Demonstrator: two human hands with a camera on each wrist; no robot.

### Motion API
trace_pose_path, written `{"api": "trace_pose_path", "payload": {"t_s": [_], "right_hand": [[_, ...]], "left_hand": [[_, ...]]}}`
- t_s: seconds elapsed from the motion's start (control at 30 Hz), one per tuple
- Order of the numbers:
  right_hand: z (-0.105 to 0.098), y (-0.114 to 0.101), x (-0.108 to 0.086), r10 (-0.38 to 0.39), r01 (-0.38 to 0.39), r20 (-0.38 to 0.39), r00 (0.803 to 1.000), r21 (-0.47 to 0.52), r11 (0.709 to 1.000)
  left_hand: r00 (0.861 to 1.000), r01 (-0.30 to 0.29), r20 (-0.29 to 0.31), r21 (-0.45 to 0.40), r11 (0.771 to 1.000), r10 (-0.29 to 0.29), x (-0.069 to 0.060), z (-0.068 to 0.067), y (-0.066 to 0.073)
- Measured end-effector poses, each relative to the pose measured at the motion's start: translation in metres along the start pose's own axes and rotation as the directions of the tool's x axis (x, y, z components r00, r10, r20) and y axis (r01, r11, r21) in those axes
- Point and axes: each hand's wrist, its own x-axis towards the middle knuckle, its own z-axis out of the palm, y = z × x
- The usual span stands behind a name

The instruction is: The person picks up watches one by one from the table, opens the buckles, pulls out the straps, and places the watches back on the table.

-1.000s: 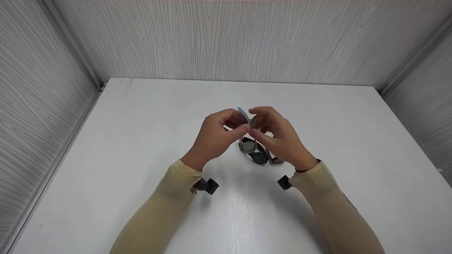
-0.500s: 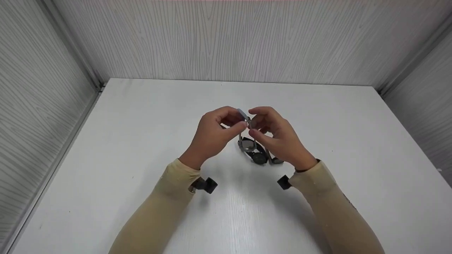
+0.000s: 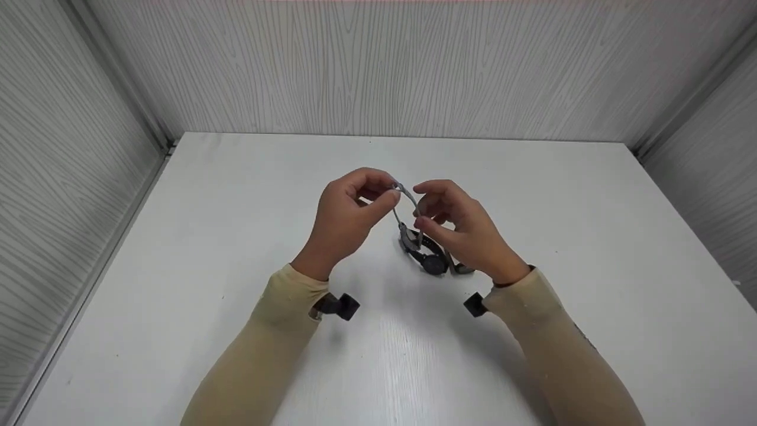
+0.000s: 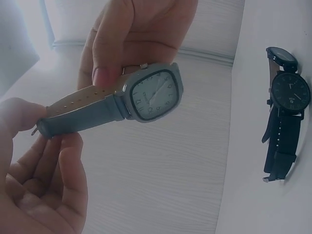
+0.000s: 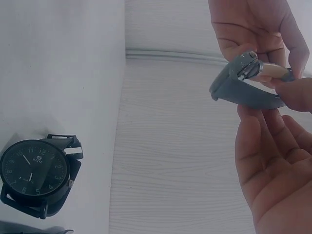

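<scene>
A wristwatch with a grey-blue strap and a pale rounded-square dial is held in the air between both hands. My left hand pinches its buckle end between thumb and fingers; the strap is bent into a loop. With thumb and fingertips, my right hand holds the strap from the other side; in the left wrist view its thumb lies on the tan inner face. In the right wrist view, the watch case shows edge-on, dial hidden.
Below the hands a black watch lies on the white table; its dark round dial shows in the right wrist view. Another watch lies beside it, partly covered by the right hand in the head view. Pale wood-grain panels enclose the table.
My left hand has moved up and left, drawing the buckle end away from the right hand. The strap loop now shows wider between them. The right hand has barely moved.
</scene>
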Motion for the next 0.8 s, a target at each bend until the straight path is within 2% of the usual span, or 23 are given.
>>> {"api": "trace_pose_path", "payload": {"t_s": [0.17,0.33,0.53,0.67,0.8], "right_hand": [[-0.001,0.0,-0.002,-0.005,0.005,-0.004,1.0,-0.001,1.0],[-0.003,-0.001,-0.002,-0.021,0.02,-0.023,1.0,-0.006,1.0],[-0.004,0.001,-0.002,-0.006,0.007,-0.058,0.998,0.014,1.0],[-0.001,0.003,0.0,-0.008,0.015,-0.107,0.994,0.067,0.998],[0.004,0.006,0.002,-0.009,0.021,-0.12,0.993,0.099,0.995]], "left_hand": [[1.0,0.006,-0.008,-0.008,1.0,-0.006,0.001,0.0,0.003],[1.0,-0.013,-0.009,0.002,1.0,0.013,0.001,0.0,0.001],[0.999,-0.025,-0.023,0.04,0.999,0.026,0.003,-0.006,-0.001],[1.0,-0.002,0.021,0.136,0.991,-0.001,0.004,-0.015,0.001],[0.992,0.038,0.108,0.293,0.956,-0.072,0.003,-0.025,0.004]]}}
